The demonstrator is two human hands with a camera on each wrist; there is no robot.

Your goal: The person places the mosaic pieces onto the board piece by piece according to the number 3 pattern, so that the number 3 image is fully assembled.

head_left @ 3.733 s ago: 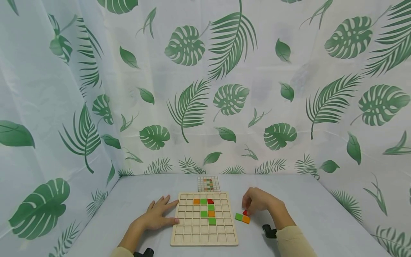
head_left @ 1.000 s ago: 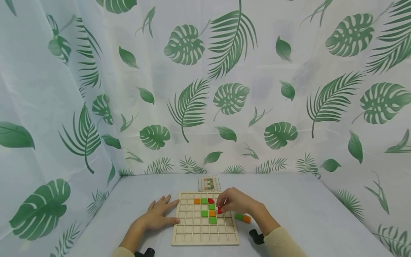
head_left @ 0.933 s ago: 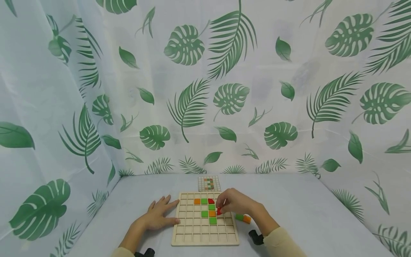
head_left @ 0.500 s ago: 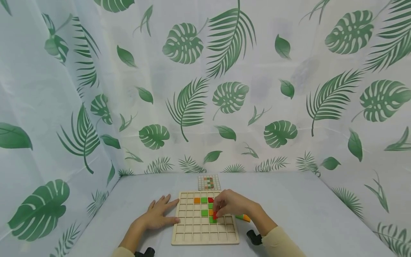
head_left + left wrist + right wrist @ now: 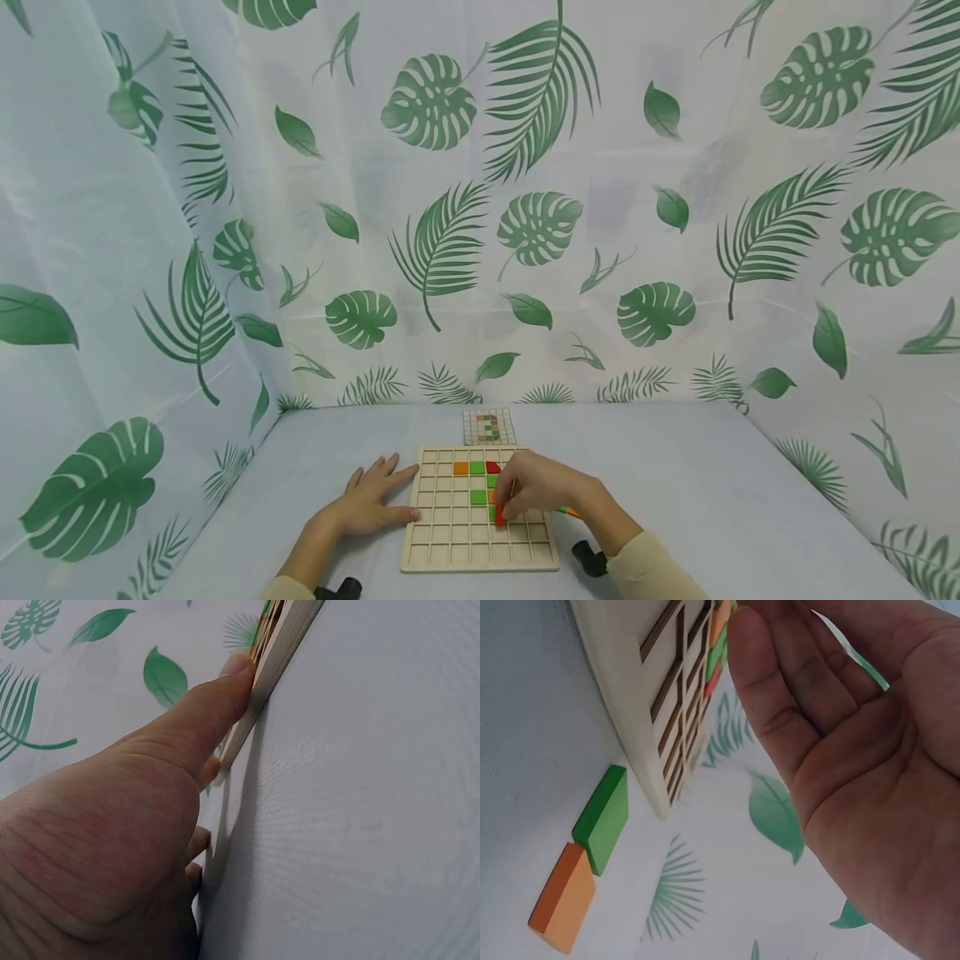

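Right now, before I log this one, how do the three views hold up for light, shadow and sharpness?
Head view: soft, fairly even light, but the patterned card is too small to read finely; left wrist view: a dark shadow runs along the edge of the board; right wrist view: fingers of the right hand look shaded, while the loose green tile is fairly clear.

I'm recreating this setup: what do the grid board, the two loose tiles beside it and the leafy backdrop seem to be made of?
Grid board: probably matte wood, from its pale tan face and darker brown grid edges. Green tile and orange tile: smooth, painted wood or plastic; their even colour leaves it open. Leafy backdrop: likely printed fabric or plastic sheeting, given its soft folds.
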